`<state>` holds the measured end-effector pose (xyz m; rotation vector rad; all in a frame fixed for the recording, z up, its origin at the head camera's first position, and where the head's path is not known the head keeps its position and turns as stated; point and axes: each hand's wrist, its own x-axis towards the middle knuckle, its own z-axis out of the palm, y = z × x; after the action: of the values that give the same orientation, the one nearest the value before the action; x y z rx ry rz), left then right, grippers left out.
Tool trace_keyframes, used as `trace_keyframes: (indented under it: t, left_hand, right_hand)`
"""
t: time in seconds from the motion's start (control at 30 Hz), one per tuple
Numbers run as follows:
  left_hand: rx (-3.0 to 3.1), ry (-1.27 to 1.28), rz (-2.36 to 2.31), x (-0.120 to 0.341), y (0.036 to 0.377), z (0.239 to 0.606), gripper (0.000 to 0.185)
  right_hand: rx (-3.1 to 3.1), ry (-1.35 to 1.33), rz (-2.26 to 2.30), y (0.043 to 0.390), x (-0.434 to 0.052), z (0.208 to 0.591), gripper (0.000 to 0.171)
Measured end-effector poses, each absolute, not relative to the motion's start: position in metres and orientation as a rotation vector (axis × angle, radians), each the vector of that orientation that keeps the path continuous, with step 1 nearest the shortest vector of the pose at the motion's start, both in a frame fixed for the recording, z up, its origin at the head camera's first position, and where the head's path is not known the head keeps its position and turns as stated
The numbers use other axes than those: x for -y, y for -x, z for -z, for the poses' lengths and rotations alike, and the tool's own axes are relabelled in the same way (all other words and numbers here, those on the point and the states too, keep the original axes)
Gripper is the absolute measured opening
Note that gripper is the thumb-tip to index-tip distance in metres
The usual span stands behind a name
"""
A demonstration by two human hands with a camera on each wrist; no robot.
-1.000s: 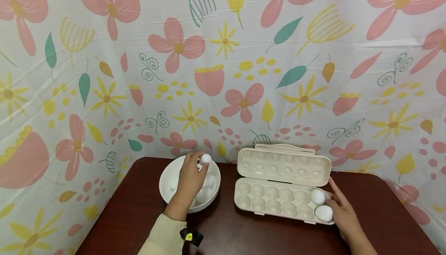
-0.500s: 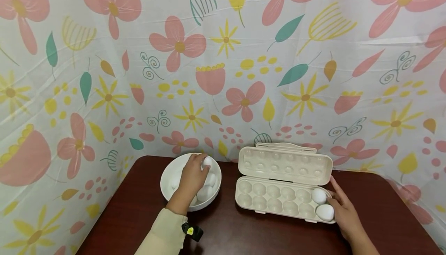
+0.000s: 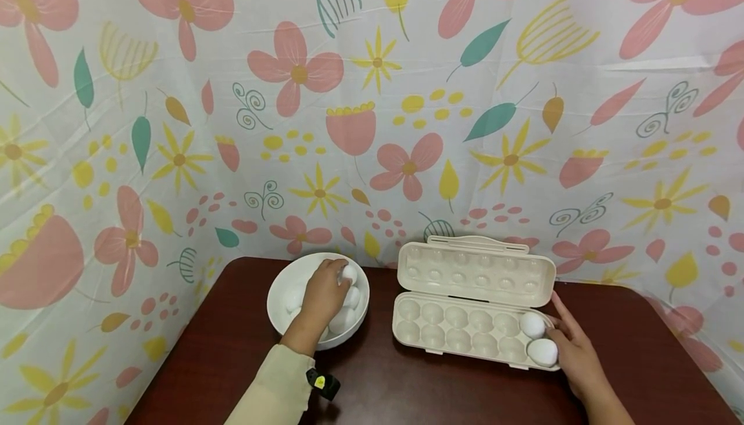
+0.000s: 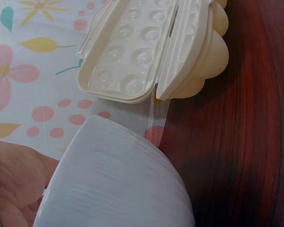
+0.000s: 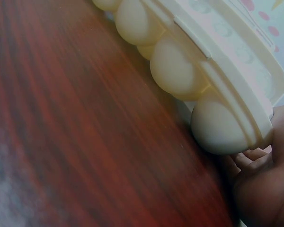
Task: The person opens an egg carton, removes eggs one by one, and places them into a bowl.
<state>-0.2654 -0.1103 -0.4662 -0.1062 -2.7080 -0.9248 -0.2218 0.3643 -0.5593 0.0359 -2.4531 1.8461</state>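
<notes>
My left hand (image 3: 325, 292) reaches into a white bowl (image 3: 279, 296) at the left of the table and pinches a white egg (image 3: 349, 274) near the far right rim. Several other eggs (image 3: 343, 320) lie in the bowl, partly hidden by the hand. In the left wrist view, the bowl's outer wall (image 4: 118, 179) covers most of that hand. A cream egg carton (image 3: 456, 331) stands open on the right, with two eggs (image 3: 533, 325) in its rightmost cups. My right hand (image 3: 575, 354) grips the carton's right end, fingers curled by its underside in the right wrist view.
Both rest on a dark red-brown wooden table (image 3: 395, 386). The carton's raised lid (image 3: 476, 274) leans back towards a floral sheet (image 3: 372, 154) that hangs behind the table. A black band (image 3: 323, 383) is on the left wrist.
My left hand has lowered the pinched egg from above the bowl's far right rim down into the bowl. My right hand stays on the carton, and the view has shifted slightly.
</notes>
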Motion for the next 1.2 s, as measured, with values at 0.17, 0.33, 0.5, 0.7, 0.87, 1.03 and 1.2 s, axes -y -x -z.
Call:
trace_keyframes:
  t: [0.17,0.33,0.5,0.7,0.87,1.03,1.2]
  left_hand:
    - [2.709,0.127,0.910,0.110,0.266,0.467,0.038]
    - [2.708,0.143,0.895,0.109,0.267,0.468,0.039]
    - [2.719,0.131,0.877,0.109,0.268,0.469,0.040]
    - [2.716,0.127,0.856,0.109,0.269,0.472,0.040]
    - [2.730,0.124,0.860,0.109,0.269,0.475,0.038]
    - [2.764,0.148,0.832,0.109,0.268,0.478,0.038]
    - [2.771,0.161,0.819,0.109,0.267,0.480,0.037]
  right_hand:
    - [2.459,-0.038,-1.846,0.222,-0.364,0.558,0.064]
    - [2.461,-0.044,-1.834,0.222,-0.363,0.556,0.064]
    - [2.465,-0.038,-1.833,0.222,-0.363,0.554,0.064]
    - [2.428,-0.057,-1.860,0.223,-0.363,0.556,0.064]
    - [2.407,-0.075,-1.876,0.222,-0.364,0.557,0.064]
    - [2.408,-0.076,-1.890,0.221,-0.365,0.559,0.065]
    - [2.431,-0.051,-1.881,0.222,-0.365,0.559,0.065]
